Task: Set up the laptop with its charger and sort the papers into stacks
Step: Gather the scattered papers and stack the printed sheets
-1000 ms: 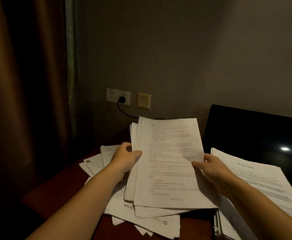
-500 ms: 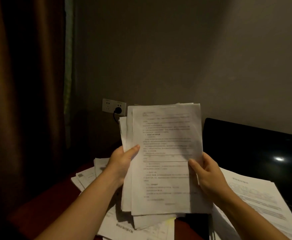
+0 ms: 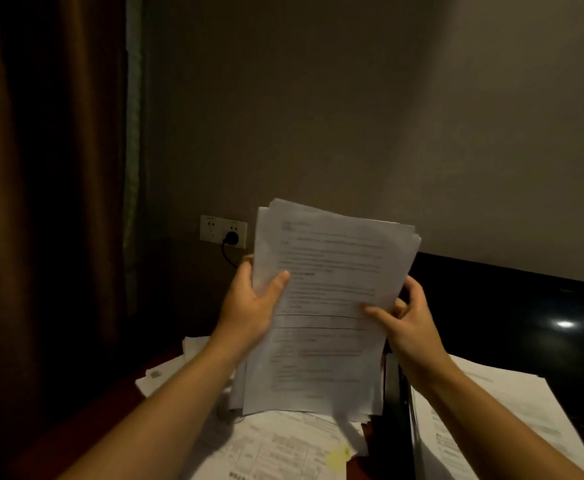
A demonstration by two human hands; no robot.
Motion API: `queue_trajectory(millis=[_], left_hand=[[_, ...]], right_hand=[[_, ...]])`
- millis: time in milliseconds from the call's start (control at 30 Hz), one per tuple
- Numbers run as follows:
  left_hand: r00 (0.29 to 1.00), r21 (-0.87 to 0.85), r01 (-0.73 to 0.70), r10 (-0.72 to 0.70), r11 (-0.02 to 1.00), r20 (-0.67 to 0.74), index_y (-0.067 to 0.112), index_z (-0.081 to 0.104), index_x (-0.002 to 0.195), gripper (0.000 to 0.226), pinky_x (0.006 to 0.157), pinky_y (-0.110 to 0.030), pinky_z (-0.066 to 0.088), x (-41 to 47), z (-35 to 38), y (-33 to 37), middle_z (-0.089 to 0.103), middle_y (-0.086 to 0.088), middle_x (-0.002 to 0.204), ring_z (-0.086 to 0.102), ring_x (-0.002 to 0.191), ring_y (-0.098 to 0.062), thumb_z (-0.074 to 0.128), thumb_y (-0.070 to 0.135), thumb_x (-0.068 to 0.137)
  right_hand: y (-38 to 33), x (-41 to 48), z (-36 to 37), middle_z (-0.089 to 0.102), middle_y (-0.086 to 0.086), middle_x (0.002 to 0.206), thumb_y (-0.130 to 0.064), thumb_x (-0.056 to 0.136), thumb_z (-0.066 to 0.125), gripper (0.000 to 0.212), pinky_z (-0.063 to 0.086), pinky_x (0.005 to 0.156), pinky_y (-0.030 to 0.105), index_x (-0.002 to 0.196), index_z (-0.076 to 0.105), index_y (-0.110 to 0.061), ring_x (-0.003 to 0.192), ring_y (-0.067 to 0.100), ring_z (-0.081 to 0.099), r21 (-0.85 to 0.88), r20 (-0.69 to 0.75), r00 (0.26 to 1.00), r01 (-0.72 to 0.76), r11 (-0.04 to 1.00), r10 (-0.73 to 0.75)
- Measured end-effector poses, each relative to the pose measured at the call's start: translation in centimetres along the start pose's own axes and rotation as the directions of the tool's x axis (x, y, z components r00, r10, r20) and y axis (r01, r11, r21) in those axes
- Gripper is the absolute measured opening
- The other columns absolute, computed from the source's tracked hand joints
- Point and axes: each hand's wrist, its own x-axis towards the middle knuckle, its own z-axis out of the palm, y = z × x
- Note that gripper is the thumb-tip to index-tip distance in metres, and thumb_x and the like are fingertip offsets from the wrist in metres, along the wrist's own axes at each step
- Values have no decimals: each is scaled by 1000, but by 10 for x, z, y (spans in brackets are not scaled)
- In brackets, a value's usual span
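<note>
1. White papers (image 3: pixel 276 445) lie loose on the red-brown desk (image 3: pixel 103 417) below both hands, overlapping at odd angles. A yellow note (image 3: pixel 337 457) sits on one, under the right forearm.
2. The left hand (image 3: pixel 249 303) grips the left edge of the sheaf (image 3: pixel 328 306), thumb across the front page and fingers curled behind. The right hand (image 3: pixel 404 327) pinches the right edge, thumb on the front and bent fingers behind.
3. A second ago the sheaf lay almost flat, just above the papers. Now it stands nearly upright between the hands, its top tipped a little toward the right hand and its bottom edge down at the heap. I cannot tell whether that edge touches. I judge that the sheets are being squared up, so one pile is close to formed and the sorting is midway.
4. To the right of the right hand a stack (image 3: pixel 519 400) lies over the laptop's base; the frame cuts off its near end.
5. Behind the right hand stands the dark screen of the laptop (image 3: pixel 491 306), with one glare spot. Its keyboard is hidden under paper.
6. Beyond the left hand a plug (image 3: pixel 231 238) sits in the wall socket (image 3: pixel 210 230). Its cord (image 3: pixel 226 256) drops behind the sheaf, so whether it reaches the laptop cannot be seen. The print on the sheets is too blurred to read.
</note>
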Motion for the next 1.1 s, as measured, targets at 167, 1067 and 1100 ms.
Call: queue_trajectory(millis=[167, 1067, 1100], left_hand=[[998, 49, -25, 28, 998, -54, 29, 53, 114, 14, 64, -20, 58, -12, 1, -16, 68, 4, 106, 71, 88, -7, 55, 34, 102], [960, -2, 239, -236, 971, 154, 33, 57, 112, 16, 63, -19, 56, -45, 60, -29, 72, 8, 103, 71, 86, -4, 42, 32, 108], [942, -35, 287, -275, 957, 192, 31, 60, 111, 17, 66, -24, 59, -48, 69, -27, 74, 4, 103, 73, 87, -8, 44, 31, 107]], right_hand=[[7, -5, 15, 67, -3, 116, 0, 86, 70, 52, 62, 80, 38, 128, 51, -25, 107, 19, 67, -85, -53, 996, 66, 994, -71], [-34, -52, -69, 73, -5, 94, -11, 98, 52, 19, 59, 64, 27, 112, 59, -22, 89, 12, 73, -256, 0, 994, -109, 960, 113], [-36, -57, -82, 73, -4, 94, -10, 98, 52, 20, 59, 63, 27, 113, 59, -21, 88, 13, 73, -265, -28, 992, -126, 956, 122]])
